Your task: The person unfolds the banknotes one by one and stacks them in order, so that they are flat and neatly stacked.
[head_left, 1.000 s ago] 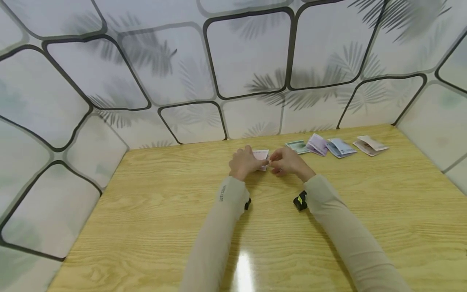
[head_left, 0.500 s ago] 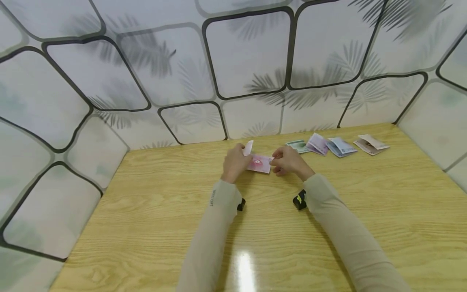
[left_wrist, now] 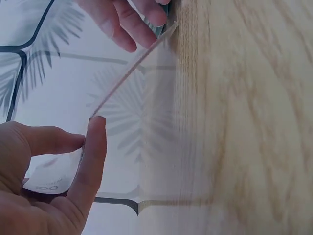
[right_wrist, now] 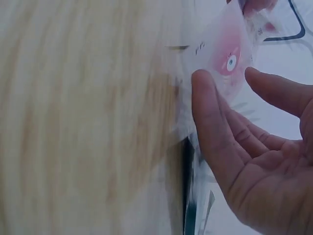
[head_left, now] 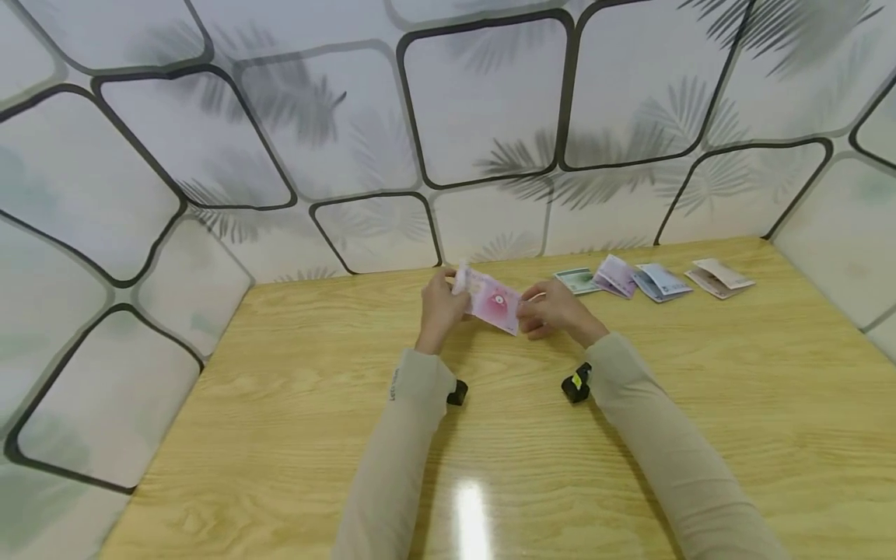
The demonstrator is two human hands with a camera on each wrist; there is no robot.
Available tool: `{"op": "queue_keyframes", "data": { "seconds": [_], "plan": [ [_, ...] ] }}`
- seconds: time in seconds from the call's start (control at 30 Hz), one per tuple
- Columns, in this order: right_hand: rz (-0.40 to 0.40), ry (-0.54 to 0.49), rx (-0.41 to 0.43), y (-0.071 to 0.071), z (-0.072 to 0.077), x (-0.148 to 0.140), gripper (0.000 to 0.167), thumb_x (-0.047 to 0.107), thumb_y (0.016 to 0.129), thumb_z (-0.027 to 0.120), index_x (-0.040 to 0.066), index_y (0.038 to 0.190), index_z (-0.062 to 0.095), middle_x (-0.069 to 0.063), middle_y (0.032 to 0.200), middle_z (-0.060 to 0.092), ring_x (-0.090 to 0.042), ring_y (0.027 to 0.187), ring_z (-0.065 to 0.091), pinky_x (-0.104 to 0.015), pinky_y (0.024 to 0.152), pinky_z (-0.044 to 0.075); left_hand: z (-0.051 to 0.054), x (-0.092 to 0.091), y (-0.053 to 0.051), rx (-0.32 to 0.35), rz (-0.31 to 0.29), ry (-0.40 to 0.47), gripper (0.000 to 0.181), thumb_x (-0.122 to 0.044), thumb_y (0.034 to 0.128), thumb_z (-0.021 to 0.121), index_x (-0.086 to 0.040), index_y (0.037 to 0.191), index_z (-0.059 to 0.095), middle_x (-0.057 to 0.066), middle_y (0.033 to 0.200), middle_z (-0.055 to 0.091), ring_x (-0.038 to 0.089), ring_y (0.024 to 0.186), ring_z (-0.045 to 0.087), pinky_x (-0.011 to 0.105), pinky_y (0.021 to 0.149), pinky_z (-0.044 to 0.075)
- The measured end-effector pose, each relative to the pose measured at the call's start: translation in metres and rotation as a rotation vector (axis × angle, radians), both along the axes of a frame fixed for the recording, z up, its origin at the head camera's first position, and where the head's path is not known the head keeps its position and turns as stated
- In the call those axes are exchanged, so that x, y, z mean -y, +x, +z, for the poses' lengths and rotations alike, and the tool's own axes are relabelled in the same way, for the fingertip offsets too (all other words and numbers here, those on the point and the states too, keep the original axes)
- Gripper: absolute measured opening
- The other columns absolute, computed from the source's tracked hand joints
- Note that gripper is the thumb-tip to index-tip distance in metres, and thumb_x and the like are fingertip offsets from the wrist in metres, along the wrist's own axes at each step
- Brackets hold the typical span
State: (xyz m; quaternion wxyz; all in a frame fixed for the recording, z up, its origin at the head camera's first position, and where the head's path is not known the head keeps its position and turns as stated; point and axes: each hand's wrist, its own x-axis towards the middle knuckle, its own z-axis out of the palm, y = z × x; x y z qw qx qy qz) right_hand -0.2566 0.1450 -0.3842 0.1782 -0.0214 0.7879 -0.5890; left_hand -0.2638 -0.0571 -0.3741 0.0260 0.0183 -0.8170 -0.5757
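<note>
A pink banknote (head_left: 493, 302) is tilted between my two hands, its left end raised and curling over. My left hand (head_left: 438, 309) pinches that end between thumb and finger; in the left wrist view the curled-over part of the banknote (left_wrist: 48, 182) shows a printed number. At the banknote's lower right end is my right hand (head_left: 558, 313). In the right wrist view its thumb (right_wrist: 274, 90) and index finger stand apart, with the banknote (right_wrist: 227, 58) behind the gap. Whether those fingers touch the banknote I cannot tell.
Along the back of the wooden table (head_left: 301, 435), to the right, lie a green banknote (head_left: 577, 281), a folded purple one (head_left: 615, 276), a folded blue one (head_left: 661, 282) and a folded brownish one (head_left: 719, 278). A patterned wall (head_left: 490, 101) rises behind the table.
My left hand has moved left and slightly up with the banknote's end, so its pink face is spread out and tilted. My right hand has stayed nearly in place.
</note>
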Motion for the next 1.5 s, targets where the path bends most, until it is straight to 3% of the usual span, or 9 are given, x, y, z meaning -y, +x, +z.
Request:
{"op": "queue_keyframes", "data": {
  "seconds": [0.17, 0.37, 0.47, 0.67, 0.83, 0.97, 1.1, 1.3, 1.5],
  "plan": [
    [-0.060, 0.000, -0.055, 0.003, -0.002, 0.001, 0.038, -0.001, 0.096, 0.062, -0.017, 0.127, 0.049, -0.017, 0.090, 0.066, -0.013, 0.063, 0.062, -0.029, 0.061, 0.062, 0.000, 0.002, 0.003, 0.043, -0.026, 0.155, 0.047, 0.015, 0.0888, 0.059, 0.008, 0.134, 0.049, 0.024, 0.102, 0.061, 0.045, 0.090, 0.070, 0.039, 0.066, 0.064],
    [-0.128, -0.016, -0.050, 0.006, 0.000, 0.002, 0.050, 0.000, 0.096, 0.061, -0.017, 0.138, 0.040, -0.020, 0.105, 0.063, -0.011, 0.064, 0.061, -0.028, 0.062, 0.062, 0.000, 0.008, 0.008, 0.057, -0.034, 0.325, 0.052, 0.016, 0.0913, 0.060, 0.007, 0.141, 0.045, 0.023, 0.107, 0.059, 0.042, 0.092, 0.069, 0.032, 0.065, 0.063],
    [-0.153, -0.069, -0.028, 0.007, 0.001, 0.002, 0.043, 0.000, 0.096, 0.061, -0.013, 0.134, 0.046, -0.016, 0.100, 0.064, -0.012, 0.069, 0.062, -0.029, 0.065, 0.062, -0.001, 0.013, 0.010, 0.051, -0.052, 0.348, 0.050, 0.014, 0.0923, 0.060, 0.006, 0.140, 0.046, 0.022, 0.108, 0.059, 0.038, 0.089, 0.070, 0.030, 0.064, 0.063],
    [-0.157, -0.163, -0.069, 0.010, 0.006, -0.006, 0.014, 0.001, 0.102, 0.055, -0.008, 0.112, 0.052, -0.009, 0.094, 0.055, -0.015, 0.076, 0.059, -0.036, 0.078, 0.062, -0.004, 0.025, 0.011, 0.039, -0.029, 0.325, 0.035, 0.004, 0.0985, 0.056, 0.005, 0.134, 0.058, 0.015, 0.105, 0.061, 0.025, 0.089, 0.065, 0.029, 0.070, 0.063],
    [-0.119, -0.160, -0.089, 0.014, 0.009, -0.014, 0.020, 0.006, 0.105, 0.051, -0.011, 0.116, 0.053, -0.010, 0.095, 0.053, -0.016, 0.079, 0.056, -0.035, 0.079, 0.062, -0.005, 0.035, 0.011, 0.003, -0.022, 0.279, 0.035, 0.010, 0.0942, 0.058, 0.008, 0.129, 0.059, 0.015, 0.096, 0.065, 0.018, 0.081, 0.063, 0.030, 0.073, 0.063],
    [-0.131, -0.185, -0.084, 0.016, 0.009, -0.020, 0.024, 0.003, 0.104, 0.054, -0.013, 0.121, 0.054, -0.008, 0.095, 0.057, -0.015, 0.080, 0.061, -0.033, 0.079, 0.062, -0.006, 0.040, 0.014, 0.007, -0.057, 0.294, 0.042, 0.016, 0.0909, 0.061, 0.004, 0.130, 0.048, 0.017, 0.098, 0.064, 0.017, 0.074, 0.064, 0.041, 0.075, 0.063],
    [-0.157, -0.230, -0.100, 0.018, 0.010, -0.026, 0.007, -0.001, 0.102, 0.055, -0.006, 0.108, 0.054, -0.004, 0.089, 0.062, -0.014, 0.076, 0.066, -0.034, 0.076, 0.062, -0.006, 0.043, 0.019, 0.007, -0.125, 0.274, 0.029, 0.015, 0.0910, 0.063, 0.001, 0.115, 0.052, 0.014, 0.102, 0.059, 0.015, 0.071, 0.063, 0.052, 0.081, 0.061],
    [-0.147, -0.257, -0.161, 0.023, 0.012, -0.038, 0.007, -0.004, 0.100, 0.058, -0.006, 0.104, 0.053, 0.001, 0.087, 0.064, -0.012, 0.077, 0.063, -0.033, 0.075, 0.063, -0.002, 0.049, 0.026, -0.002, -0.195, 0.184, 0.020, 0.006, 0.0933, 0.066, 0.003, 0.113, 0.069, 0.013, 0.108, 0.068, 0.017, 0.086, 0.063, 0.036, 0.078, 0.061],
    [-0.096, -0.162, -0.222, 0.030, 0.015, -0.045, 0.023, -0.003, 0.100, 0.059, -0.015, 0.120, 0.058, 0.003, 0.098, 0.065, -0.010, 0.080, 0.062, -0.029, 0.076, 0.061, 0.000, 0.051, 0.031, 0.005, -0.237, 0.176, 0.029, 0.006, 0.0939, 0.066, 0.003, 0.122, 0.069, 0.016, 0.120, 0.068, 0.022, 0.094, 0.066, 0.041, 0.087, 0.060]
  ]
}}
